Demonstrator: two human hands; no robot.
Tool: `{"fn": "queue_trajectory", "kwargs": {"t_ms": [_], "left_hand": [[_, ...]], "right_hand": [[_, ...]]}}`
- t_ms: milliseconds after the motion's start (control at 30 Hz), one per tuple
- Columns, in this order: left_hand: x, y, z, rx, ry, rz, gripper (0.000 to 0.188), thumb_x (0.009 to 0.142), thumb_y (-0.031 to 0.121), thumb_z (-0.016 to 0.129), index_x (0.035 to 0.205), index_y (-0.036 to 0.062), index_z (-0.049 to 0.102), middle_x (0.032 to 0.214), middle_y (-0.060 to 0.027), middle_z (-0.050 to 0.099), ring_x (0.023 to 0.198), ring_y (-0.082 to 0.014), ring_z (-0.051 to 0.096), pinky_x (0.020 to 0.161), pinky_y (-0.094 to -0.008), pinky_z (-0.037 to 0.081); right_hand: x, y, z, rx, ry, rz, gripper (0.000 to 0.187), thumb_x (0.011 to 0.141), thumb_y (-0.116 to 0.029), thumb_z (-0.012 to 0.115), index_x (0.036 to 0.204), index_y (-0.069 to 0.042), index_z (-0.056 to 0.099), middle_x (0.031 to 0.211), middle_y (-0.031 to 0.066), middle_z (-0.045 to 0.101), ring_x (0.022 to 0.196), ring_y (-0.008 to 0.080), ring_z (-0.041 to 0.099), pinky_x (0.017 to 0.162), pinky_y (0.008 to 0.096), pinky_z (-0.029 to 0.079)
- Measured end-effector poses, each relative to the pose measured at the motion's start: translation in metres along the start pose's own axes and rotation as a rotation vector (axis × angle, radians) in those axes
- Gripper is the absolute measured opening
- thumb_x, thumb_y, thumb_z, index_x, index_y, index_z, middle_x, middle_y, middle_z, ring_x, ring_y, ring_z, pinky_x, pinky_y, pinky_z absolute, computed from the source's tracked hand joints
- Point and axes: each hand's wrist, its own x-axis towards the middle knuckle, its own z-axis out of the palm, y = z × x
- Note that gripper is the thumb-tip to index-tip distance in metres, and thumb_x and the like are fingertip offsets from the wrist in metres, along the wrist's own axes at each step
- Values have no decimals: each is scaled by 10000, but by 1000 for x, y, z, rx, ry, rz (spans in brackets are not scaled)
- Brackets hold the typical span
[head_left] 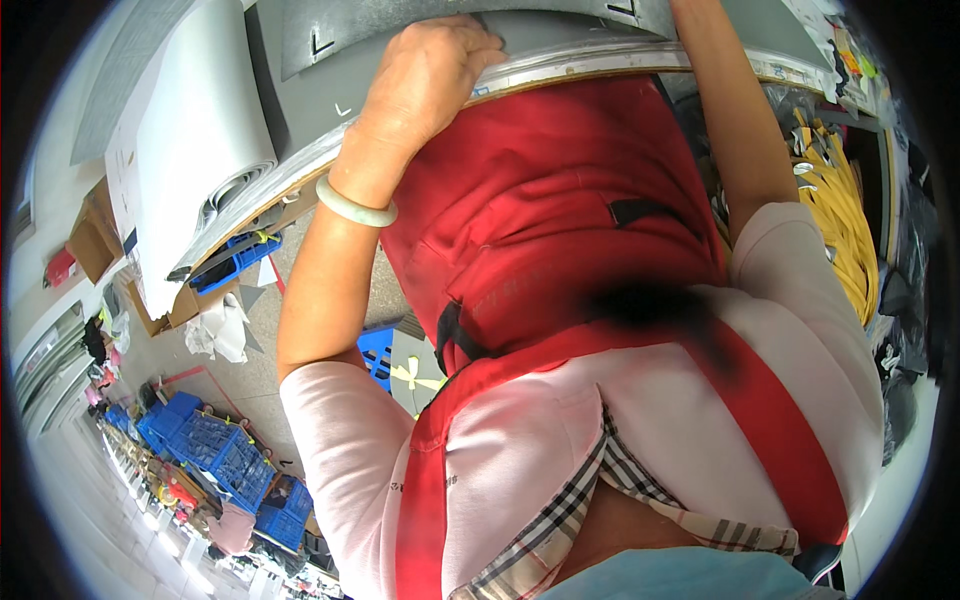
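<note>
My left hand [435,78], with a pale bangle at the wrist, lies over the near edge of a worktable [590,68]. Its fingers are curled closed; whatever they may hold is hidden under them. Just beyond the fingers is a grey metallic-looking sheet [375,38] with black L-shaped corner marks, lying on a darker grey mat [308,112]. Only my right forearm shows, reaching up past the table edge on the right. My right hand is cut off by the top of the picture.
Thick pale sheets [200,140] curl over the table's left end. Yellow fabric strips [835,205] hang below on the right. Blue crates [215,450] and a cardboard box [97,230] stand at the left. My red apron [560,190] is close against the table edge.
</note>
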Motion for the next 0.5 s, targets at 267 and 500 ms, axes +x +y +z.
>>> {"fn": "queue_trajectory", "kwargs": {"t_ms": [267, 500], "left_hand": [[-1, 6, 0, 26, 4, 9, 165, 911, 161, 653, 905, 40, 765, 967, -135, 732, 889, -380, 691, 813, -451, 562], [2, 8, -6, 82, -96, -16, 163, 911, 120, 687, 1012, 20, 769, 1028, -142, 738, 889, -371, 705, 822, -402, 571]], "right_hand": [[-2, -1, 3, -7, 2, 3, 409, 986, -203, 714, 1344, -42, 599, 1190, 125, 717, 1021, 236, 729, 891, 381, 613], [-4, -1, 6, -28, 44, 17, 407, 979, -210, 723, 1333, -44, 611, 1174, 117, 725, 1002, 224, 733, 878, 367, 613]]}}
